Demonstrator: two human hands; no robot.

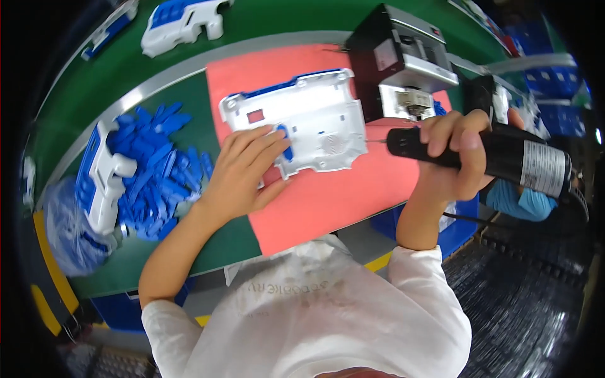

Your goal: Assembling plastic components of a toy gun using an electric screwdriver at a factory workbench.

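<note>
A white plastic housing shell [315, 116] with a blue strip along its far edge lies inner side up on a pink mat [309, 208]. My left hand [242, 167] grips its near left part, fingers over the inside and thumb by the near edge. Under the fingertips is a small blue plastic piece [285, 143] set in the shell. My right hand [460, 148] is closed around a black electric screwdriver [504, 157], held nearly level. Its thin bit points left, close to the shell's right edge; whether it touches cannot be made out.
Loose blue plastic pieces [154, 170] are heaped left of the mat beside a white-and-blue housing [104, 176] and a clear plastic bag [72, 233]. A black boxy machine [397, 63] stands behind on the right. Another housing [183, 28] lies beyond. A person's blue sleeve [520, 200] shows at right.
</note>
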